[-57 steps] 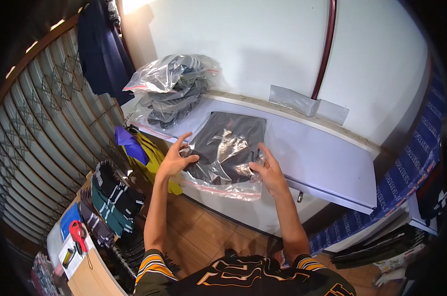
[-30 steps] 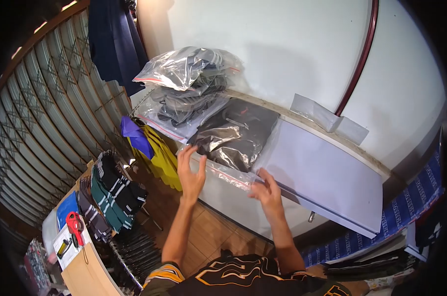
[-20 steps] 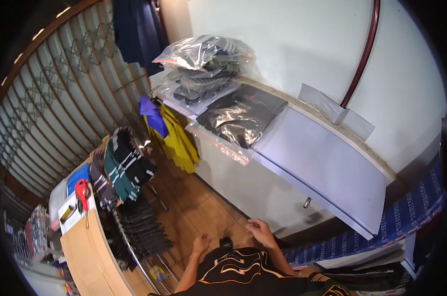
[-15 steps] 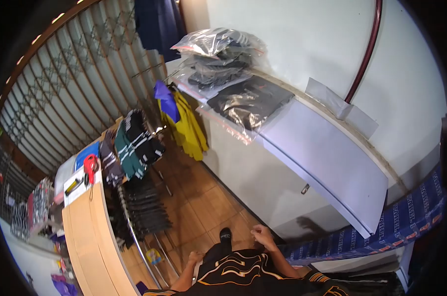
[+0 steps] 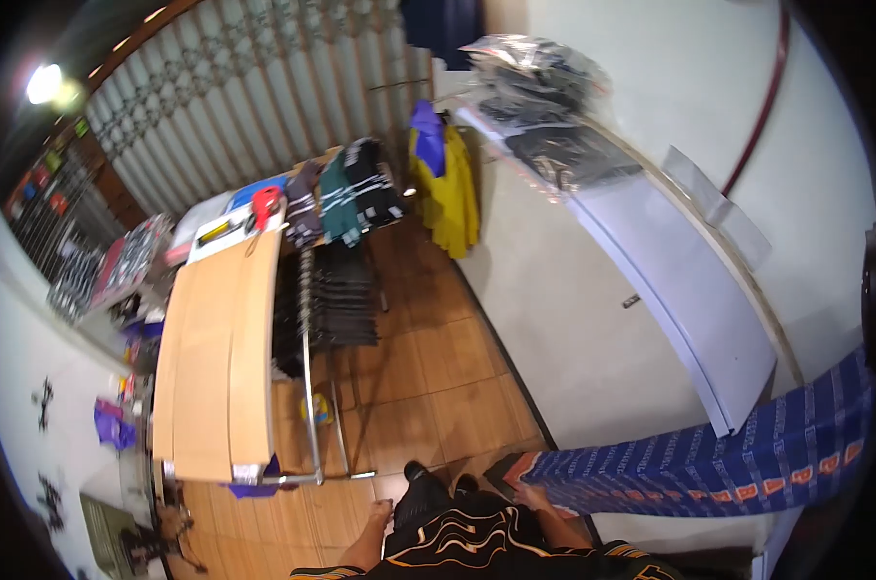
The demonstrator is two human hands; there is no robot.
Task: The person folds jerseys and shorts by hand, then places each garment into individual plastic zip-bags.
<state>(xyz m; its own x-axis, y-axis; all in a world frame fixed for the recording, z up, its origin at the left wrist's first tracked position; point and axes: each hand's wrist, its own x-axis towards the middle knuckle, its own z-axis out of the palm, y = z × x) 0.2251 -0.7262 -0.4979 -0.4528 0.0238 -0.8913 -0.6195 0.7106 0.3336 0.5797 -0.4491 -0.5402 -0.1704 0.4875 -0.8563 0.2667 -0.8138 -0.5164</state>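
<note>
My left hand (image 5: pixel 381 510) hangs low at my left side, over the tiled floor, with its fingers curled in and nothing showing in them. My right hand (image 5: pixel 531 497) is low on the other side, close to the end of a long blue patterned wrapped bundle (image 5: pixel 641 476). Its fingers are too small and blurred to make out. Between the hands are my black shirt (image 5: pixel 467 541) with yellow lines and my dark shoes. Neither hand overlaps the wooden-topped clothes rack (image 5: pixel 206 358) on the left.
Dark trousers (image 5: pixel 336 300) hang under the rack, and folded shirts (image 5: pixel 341 198) drape over its far end. A white ledge (image 5: pixel 670 251) along the right wall bears bagged clothes (image 5: pixel 544 82). A yellow garment (image 5: pixel 447 208) hangs near the folding gate (image 5: pixel 264 87). Tiled floor (image 5: pixel 438 362) runs between.
My view has turned left and moved, bringing more of the rack and left wall into sight. My right hand is lower, now by the blue bundle; my left hand stays low at my side.
</note>
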